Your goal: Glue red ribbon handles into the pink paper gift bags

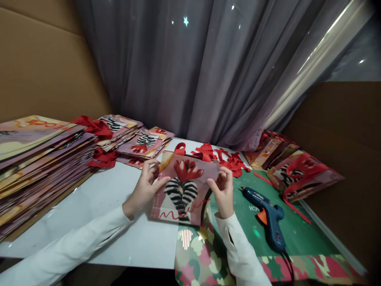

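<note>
I hold a flat printed paper bag (pixel 182 190) with a red flower and a black-and-white striped heart on it, just above the white table (pixel 98 206). My left hand (pixel 145 188) grips its left edge, thumb on the front. My right hand (pixel 224 190) pinches its right edge near the top corner. Both hands are closed on the bag. White sleeves cover both of my arms.
A tall stack of flat bags (pixel 38 167) lies at the left, with smaller piles (pixel 139 143) behind. Red ribbon pieces (pixel 220 157) are scattered at the back. A blue glue gun (pixel 268 216) rests on a green cutting mat (pixel 297 234). More bags (pixel 297 171) lie at the right. A grey curtain hangs behind.
</note>
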The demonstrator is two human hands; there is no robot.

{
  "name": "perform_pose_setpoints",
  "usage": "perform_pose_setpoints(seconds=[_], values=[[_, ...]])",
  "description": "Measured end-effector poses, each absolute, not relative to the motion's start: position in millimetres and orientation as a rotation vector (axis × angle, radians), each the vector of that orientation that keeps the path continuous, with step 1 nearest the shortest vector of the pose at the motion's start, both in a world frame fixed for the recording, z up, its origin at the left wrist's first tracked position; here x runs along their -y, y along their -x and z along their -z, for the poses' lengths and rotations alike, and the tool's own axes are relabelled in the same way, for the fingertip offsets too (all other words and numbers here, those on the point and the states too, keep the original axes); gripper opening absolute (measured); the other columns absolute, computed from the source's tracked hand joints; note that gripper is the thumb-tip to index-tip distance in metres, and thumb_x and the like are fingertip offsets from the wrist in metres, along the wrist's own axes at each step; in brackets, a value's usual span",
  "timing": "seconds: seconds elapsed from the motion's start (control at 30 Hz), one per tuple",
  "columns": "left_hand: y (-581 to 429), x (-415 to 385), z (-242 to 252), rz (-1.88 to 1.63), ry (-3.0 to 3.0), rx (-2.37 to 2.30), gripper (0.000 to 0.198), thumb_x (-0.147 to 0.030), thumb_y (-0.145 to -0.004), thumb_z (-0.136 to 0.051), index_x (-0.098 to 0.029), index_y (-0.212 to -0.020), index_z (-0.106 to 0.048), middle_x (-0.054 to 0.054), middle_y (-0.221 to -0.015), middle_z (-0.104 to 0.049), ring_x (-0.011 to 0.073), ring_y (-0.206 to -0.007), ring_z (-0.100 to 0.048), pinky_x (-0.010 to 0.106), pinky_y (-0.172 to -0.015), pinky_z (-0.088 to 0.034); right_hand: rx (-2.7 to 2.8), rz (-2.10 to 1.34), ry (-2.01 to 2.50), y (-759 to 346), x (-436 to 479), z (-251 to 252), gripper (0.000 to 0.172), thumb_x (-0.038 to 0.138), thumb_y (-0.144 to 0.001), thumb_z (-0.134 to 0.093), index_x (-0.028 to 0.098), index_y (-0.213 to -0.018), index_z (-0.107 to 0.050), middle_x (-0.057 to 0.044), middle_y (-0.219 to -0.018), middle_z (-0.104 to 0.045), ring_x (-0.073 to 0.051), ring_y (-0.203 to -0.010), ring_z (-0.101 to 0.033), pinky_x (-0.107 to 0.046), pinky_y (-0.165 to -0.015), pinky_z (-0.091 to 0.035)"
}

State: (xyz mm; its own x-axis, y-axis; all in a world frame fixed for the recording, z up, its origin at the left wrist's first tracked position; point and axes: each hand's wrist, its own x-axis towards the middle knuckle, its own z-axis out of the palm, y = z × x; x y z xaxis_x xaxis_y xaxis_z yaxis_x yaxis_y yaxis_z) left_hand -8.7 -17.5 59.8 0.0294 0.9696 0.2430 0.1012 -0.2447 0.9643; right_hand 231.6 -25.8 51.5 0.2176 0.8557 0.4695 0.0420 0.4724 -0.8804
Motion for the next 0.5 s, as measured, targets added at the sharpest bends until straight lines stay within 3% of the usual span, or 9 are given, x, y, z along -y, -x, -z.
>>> perform_pose_setpoints(seconds=[0.07, 0.1, 0.17, 0.27, 0.37, 0.5], values=[[9, 19, -64, -1.305, -1.353, -1.097, 0.061, -0.046, -0.077, -0.071, -0.024, -0.125, -0.041, 0.007, -0.124, -0.063, 0.0245, -0.115, -0.061, 0.032, -0.094, -0.051, 1.225, -0.814, 0.912, -230, 28, -51, 0.053, 0.045, -0.077, -0.074, 0.026, -0.121, -0.050, -0.005, -0.106, -0.062, -0.019, -0.095, -0.061, -0.032, -0.080, -0.051], [9, 19, -66, -1.258, -1.334, -1.076, 0.061, -0.046, -0.075, -0.073, -0.023, -0.124, -0.045, 0.008, -0.124, -0.065, 0.0256, -0.117, -0.061, 0.032, -0.094, -0.051, 1.233, -0.866, 0.910, -230, 30, -51, 0.049, 0.045, -0.078, -0.073, 0.026, -0.118, -0.052, -0.004, -0.103, -0.062, -0.018, -0.092, -0.061, -0.030, -0.078, -0.051], [12, 21, -72, -1.125, -1.310, -1.041, 0.058, -0.045, -0.072, -0.076, -0.020, -0.119, -0.054, 0.008, -0.121, -0.067, 0.0276, -0.117, -0.060, 0.031, -0.094, -0.051, 1.235, -0.940, 0.919, -232, 33, -53, 0.030, 0.043, -0.082, -0.070, 0.024, -0.099, -0.056, 0.000, -0.088, -0.061, -0.015, -0.079, -0.058, -0.026, -0.071, -0.049], [14, 24, -80, -1.003, -1.245, -0.976, 0.053, -0.046, -0.074, -0.075, -0.018, -0.116, -0.059, 0.007, -0.117, -0.069, 0.0267, -0.113, -0.062, 0.032, -0.096, -0.049, 1.195, -1.061, 0.900, -234, 38, -56, 0.029, 0.040, -0.080, -0.074, 0.023, -0.081, -0.050, 0.006, -0.070, -0.055, -0.011, -0.062, -0.051, -0.022, -0.059, -0.044], [8, 27, -88, -1.024, -1.247, -0.946, 0.043, -0.048, -0.080, -0.071, -0.016, -0.107, -0.064, 0.006, -0.112, -0.071, 0.0233, -0.105, -0.064, 0.031, -0.094, -0.048, 1.150, -1.202, 0.906, -233, 45, -57, 0.032, 0.040, -0.074, -0.078, 0.024, -0.090, -0.056, 0.001, -0.084, -0.067, -0.015, -0.073, -0.062, -0.027, -0.065, -0.051], [-4, 36, -95, -1.048, -1.296, -0.927, 0.039, -0.050, -0.073, -0.076, -0.014, -0.082, -0.066, 0.000, -0.082, -0.067, 0.0154, -0.077, -0.060, 0.027, -0.080, -0.047, 1.048, -1.199, 1.164, -238, 54, -50, 0.050, 0.051, -0.070, -0.078, 0.025, -0.110, -0.063, -0.008, -0.105, -0.073, -0.030, -0.091, -0.070, -0.045, -0.074, -0.059]])
